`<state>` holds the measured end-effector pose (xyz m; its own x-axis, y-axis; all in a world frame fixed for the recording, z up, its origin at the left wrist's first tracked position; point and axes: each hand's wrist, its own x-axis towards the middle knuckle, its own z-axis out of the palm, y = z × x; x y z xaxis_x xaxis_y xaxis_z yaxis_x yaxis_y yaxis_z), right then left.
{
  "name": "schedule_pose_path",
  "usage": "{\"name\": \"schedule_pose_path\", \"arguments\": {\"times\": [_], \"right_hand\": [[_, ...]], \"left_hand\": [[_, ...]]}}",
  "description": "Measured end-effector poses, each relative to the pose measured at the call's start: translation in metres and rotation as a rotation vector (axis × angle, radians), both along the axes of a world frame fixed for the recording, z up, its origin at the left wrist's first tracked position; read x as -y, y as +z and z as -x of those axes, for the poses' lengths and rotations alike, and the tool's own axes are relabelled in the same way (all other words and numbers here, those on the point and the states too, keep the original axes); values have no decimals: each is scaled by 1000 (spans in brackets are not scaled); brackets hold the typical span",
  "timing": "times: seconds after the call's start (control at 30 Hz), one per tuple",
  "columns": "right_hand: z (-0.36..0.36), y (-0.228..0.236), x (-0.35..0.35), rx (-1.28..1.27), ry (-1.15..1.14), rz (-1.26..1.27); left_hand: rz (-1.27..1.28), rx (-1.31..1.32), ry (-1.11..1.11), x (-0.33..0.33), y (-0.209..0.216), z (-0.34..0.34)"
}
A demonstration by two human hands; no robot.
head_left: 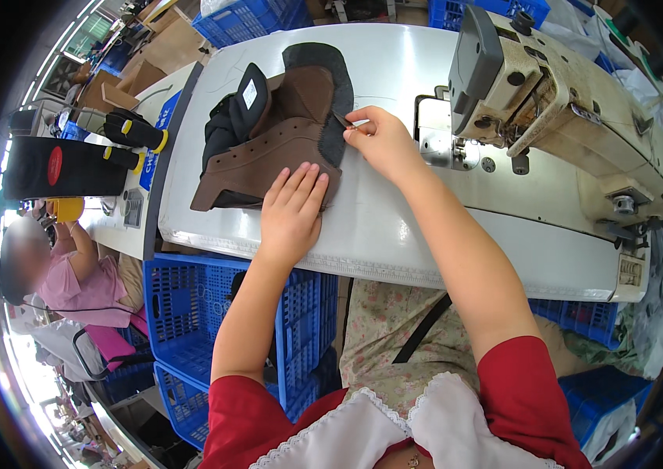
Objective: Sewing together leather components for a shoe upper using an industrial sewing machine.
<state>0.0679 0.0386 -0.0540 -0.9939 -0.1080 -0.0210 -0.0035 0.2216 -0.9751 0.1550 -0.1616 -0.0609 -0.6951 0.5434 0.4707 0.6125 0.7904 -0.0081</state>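
A brown shoe upper with a row of eyelets lies flattened on the white sewing table. It has a dark grey fuzzy edge along its right side and a black padded tongue bearing a white label. My left hand rests flat on the upper's near part, fingers stretched out. Beside the fuzzy edge, my right hand is closed in a pinch on a small pointed metal tool. The tool's tip is at the edge of the upper; its exact kind is too small to make out.
A sewing machine stands on the right of the table, its needle plate near my right forearm. Blue crates stand below the front edge. At the left, a person in pink sits by another machine.
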Motion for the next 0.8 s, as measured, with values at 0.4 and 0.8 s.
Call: {"name": "schedule_pose_path", "arguments": {"times": [0.4,0.8], "right_hand": [[-31,30,-11,-311,-145,-208],[-17,64,19,-450,-70,-424]], "left_hand": [[-646,113,126,25,51,-2],[-814,210,125,24,52,-6]]}}
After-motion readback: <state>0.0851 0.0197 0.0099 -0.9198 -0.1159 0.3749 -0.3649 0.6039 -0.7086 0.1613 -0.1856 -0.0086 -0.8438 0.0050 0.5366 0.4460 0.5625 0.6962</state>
